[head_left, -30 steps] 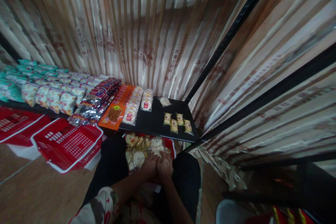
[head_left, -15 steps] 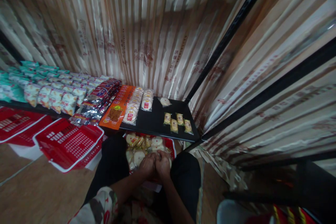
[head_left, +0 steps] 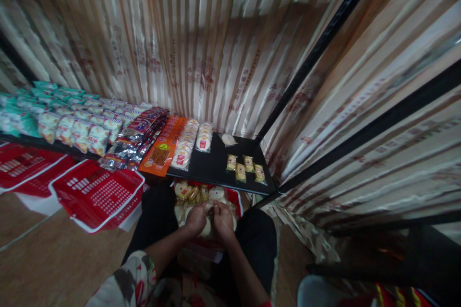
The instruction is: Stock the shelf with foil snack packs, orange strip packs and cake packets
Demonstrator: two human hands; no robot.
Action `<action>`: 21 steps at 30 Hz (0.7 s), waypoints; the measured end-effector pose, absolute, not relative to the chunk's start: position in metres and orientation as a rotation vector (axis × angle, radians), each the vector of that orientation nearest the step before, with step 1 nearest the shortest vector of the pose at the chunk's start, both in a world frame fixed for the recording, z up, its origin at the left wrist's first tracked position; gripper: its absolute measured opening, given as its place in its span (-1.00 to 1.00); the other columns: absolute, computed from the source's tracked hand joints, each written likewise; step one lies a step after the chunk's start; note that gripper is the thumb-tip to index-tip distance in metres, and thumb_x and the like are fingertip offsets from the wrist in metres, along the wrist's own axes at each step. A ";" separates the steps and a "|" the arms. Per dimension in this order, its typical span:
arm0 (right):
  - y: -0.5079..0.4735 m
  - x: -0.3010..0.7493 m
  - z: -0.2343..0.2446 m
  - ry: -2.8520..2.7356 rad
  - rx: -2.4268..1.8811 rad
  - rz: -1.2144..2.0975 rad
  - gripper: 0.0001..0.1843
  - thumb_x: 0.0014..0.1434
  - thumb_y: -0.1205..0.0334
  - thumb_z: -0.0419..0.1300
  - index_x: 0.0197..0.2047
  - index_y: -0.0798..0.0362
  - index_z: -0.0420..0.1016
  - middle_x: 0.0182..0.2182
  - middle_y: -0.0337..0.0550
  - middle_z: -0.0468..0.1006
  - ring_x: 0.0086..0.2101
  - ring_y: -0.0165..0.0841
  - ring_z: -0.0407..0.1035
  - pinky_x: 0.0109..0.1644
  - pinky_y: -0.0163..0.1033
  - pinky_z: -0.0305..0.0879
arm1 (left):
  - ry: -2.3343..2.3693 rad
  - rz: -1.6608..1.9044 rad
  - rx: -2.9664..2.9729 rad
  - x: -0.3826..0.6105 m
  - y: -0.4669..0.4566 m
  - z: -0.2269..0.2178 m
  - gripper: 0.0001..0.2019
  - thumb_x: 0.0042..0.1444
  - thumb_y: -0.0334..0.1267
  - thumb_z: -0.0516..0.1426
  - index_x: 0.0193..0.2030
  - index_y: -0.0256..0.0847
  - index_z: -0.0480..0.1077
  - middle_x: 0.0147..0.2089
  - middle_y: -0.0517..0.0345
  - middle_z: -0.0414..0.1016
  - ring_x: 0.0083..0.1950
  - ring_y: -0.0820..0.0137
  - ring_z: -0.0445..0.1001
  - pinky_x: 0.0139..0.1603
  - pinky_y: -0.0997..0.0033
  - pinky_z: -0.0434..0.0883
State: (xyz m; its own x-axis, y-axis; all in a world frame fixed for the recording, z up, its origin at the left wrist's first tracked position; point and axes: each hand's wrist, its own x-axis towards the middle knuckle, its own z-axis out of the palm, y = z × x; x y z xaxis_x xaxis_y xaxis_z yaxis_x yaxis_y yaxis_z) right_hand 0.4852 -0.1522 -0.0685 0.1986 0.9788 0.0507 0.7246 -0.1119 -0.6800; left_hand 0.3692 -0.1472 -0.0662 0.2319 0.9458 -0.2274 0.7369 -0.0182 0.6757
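My left hand (head_left: 195, 219) and my right hand (head_left: 223, 220) are side by side inside a red basket (head_left: 236, 197) that rests between my knees. The basket is full of small wrapped snack packets (head_left: 196, 194), round white ones and yellow ones. Both hands have their fingers curled down onto the packets; what each holds is hidden under the knuckles. Just beyond the basket is a low black shelf (head_left: 212, 168) with three small yellow packets (head_left: 244, 168), a single round white packet (head_left: 228, 139) and two rows of round white packets (head_left: 190, 146).
Further left on the shelf lie orange packs (head_left: 163, 148), dark foil packs (head_left: 139, 136) and rows of white and green packs (head_left: 68, 124). Empty red baskets (head_left: 97, 194) lie on the wooden floor at left. Striped curtain backs the shelf. Black frame posts (head_left: 306, 67) rise at right.
My hands were pressed together over the basket; now they have moved slightly forward and apart, down onto the packets. The view has shifted a little.
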 end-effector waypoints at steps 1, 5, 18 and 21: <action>-0.152 0.485 -0.068 -1.590 -1.897 0.576 -0.60 0.10 0.29 -0.09 -0.19 0.18 0.54 -0.20 0.04 0.54 -0.17 -0.29 0.41 -0.01 -0.27 0.24 | 1.556 0.363 1.802 0.367 -0.146 -0.065 -0.67 0.12 -0.42 -0.11 -0.07 -0.23 0.37 -0.08 0.03 0.48 -0.03 0.36 0.40 0.00 0.44 0.26; -0.151 0.485 -0.063 -1.630 -1.914 0.608 -0.61 0.06 0.34 -0.04 -0.13 0.12 0.52 -0.14 -0.02 0.53 -0.14 -0.29 0.41 0.01 -0.27 0.23 | 1.579 0.345 1.808 0.360 -0.140 -0.063 -0.68 0.10 -0.42 -0.09 -0.06 -0.24 0.36 -0.10 0.02 0.49 -0.05 0.35 0.42 -0.03 0.43 0.27; -0.144 0.488 -0.049 -1.747 -1.923 0.572 -0.64 0.06 0.16 0.08 -0.10 0.05 0.51 -0.20 -0.06 0.54 -0.17 -0.27 0.39 -0.06 -0.25 0.23 | 1.423 0.473 1.872 0.340 -0.116 -0.040 -0.73 0.11 -0.37 -0.06 -0.13 -0.18 0.40 -0.16 0.10 0.51 -0.12 0.39 0.43 -0.11 0.49 0.29; -0.141 0.490 -0.048 -1.712 -1.877 0.663 -0.66 0.04 0.10 0.08 -0.18 0.02 0.55 -0.29 -0.10 0.55 -0.28 -0.28 0.41 -0.17 -0.26 0.26 | 1.376 0.472 1.867 0.334 -0.109 -0.033 -0.74 0.10 -0.36 -0.04 -0.16 -0.20 0.42 -0.20 0.12 0.52 -0.17 0.41 0.43 -0.16 0.51 0.29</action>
